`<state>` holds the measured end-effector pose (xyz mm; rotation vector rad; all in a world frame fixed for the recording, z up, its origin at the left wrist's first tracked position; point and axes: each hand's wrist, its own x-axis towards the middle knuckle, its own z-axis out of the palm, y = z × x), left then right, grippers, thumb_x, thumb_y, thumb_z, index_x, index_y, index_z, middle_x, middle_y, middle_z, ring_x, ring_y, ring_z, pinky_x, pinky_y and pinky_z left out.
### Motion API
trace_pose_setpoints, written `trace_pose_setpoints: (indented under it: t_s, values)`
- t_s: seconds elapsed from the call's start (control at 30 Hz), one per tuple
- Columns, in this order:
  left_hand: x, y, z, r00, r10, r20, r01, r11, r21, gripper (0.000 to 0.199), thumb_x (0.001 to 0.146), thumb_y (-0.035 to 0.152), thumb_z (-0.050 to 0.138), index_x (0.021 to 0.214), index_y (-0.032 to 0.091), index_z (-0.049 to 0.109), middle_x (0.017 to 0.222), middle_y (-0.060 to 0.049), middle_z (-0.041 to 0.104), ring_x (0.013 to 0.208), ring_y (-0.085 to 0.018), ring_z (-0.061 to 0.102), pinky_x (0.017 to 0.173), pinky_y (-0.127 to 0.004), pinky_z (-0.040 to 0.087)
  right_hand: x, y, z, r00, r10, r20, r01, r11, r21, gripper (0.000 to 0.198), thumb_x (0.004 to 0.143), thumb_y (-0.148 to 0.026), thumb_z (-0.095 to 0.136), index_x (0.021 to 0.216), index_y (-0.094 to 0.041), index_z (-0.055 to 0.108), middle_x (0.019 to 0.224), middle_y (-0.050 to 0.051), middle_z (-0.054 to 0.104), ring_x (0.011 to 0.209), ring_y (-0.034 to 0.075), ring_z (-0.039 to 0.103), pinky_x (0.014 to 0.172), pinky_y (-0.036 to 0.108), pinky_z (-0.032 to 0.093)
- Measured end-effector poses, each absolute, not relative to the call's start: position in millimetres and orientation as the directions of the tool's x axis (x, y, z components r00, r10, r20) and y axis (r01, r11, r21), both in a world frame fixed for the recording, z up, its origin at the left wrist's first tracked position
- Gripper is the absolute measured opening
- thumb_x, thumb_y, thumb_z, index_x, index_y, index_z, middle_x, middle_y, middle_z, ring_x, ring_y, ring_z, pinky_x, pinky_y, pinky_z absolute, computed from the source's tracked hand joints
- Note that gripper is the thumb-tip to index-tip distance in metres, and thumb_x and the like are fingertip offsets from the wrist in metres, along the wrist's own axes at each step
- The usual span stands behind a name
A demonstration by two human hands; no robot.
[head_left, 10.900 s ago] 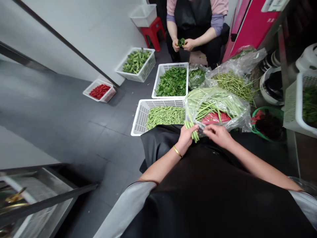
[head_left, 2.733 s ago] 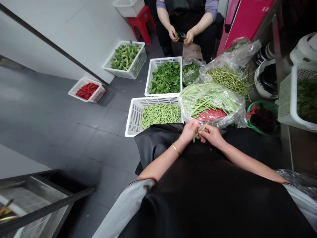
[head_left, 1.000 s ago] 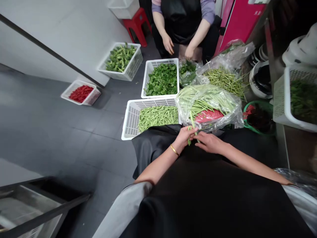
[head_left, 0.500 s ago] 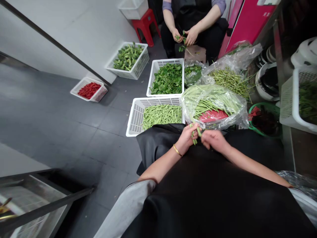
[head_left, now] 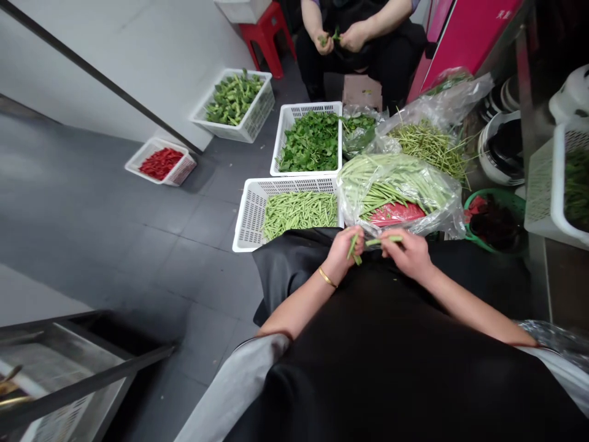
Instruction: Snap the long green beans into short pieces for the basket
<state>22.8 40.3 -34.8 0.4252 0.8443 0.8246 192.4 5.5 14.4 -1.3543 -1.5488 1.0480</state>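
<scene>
Over my lap, my left hand is closed around short pieces of green bean. Close on its right, my right hand pinches another length of green bean that points toward the left hand. Just beyond my hands lies a clear plastic bag of long green beans, with something red inside it. To its left stands a white basket holding many short cut beans.
A white basket of leafy greens stands behind the beans. Further left are baskets of green stems and red peppers. A green basin and white buckets line the right. A co-worker's hands work greens opposite.
My hands have moved slightly apart, and a separate bean piece now shows in my right fingers. The co-worker's hands have come closer together. The view has shifted a little.
</scene>
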Motion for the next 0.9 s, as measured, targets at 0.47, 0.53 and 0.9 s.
trace_pose_setpoints:
  t_s: [0.47,0.53,0.9]
  values:
    - [28.2,29.2,-31.4,0.378,0.887,-0.264,0.055,0.263,0.963,0.032,0.082,0.045,0.062,0.072,0.018,0.049,0.055,0.004,0.05,0.044,-0.006,0.038,0.046,-0.019,0.028,217.1,21.5,-4.7,-0.407,0.912,0.045,0.655,0.326,-0.682,0.023,0.092,-0.038,0.047,0.088,-0.02,0.061,0.076,0.005,0.064,0.07,0.018,0.059,0.069,0.029,0.046]
    - [28.2,29.7,-28.6,0.391,0.889,-0.237,0.097,0.216,0.972,0.028,0.082,0.041,0.062,0.071,0.017,0.051,0.057,0.003,0.049,0.05,-0.008,0.038,0.051,-0.02,0.03,225.9,22.7,2.9,-0.451,0.891,0.048,0.654,0.366,-0.662,0.026,0.093,-0.033,0.042,0.082,-0.02,0.061,0.079,0.007,0.064,0.075,0.019,0.06,0.073,0.03,0.046]
    - [25.3,24.1,-13.3,0.344,0.919,-0.195,-0.152,0.259,0.954,0.02,0.077,0.035,0.07,0.077,0.019,0.059,0.07,-0.001,0.051,0.065,-0.012,0.045,0.061,-0.022,0.038,196.1,9.1,-38.9,-0.349,0.795,-0.496,0.174,-0.466,-0.868,0.021,0.082,-0.03,0.046,0.066,-0.019,0.054,0.043,-0.006,0.046,0.035,0.011,0.047,0.036,0.021,0.038]
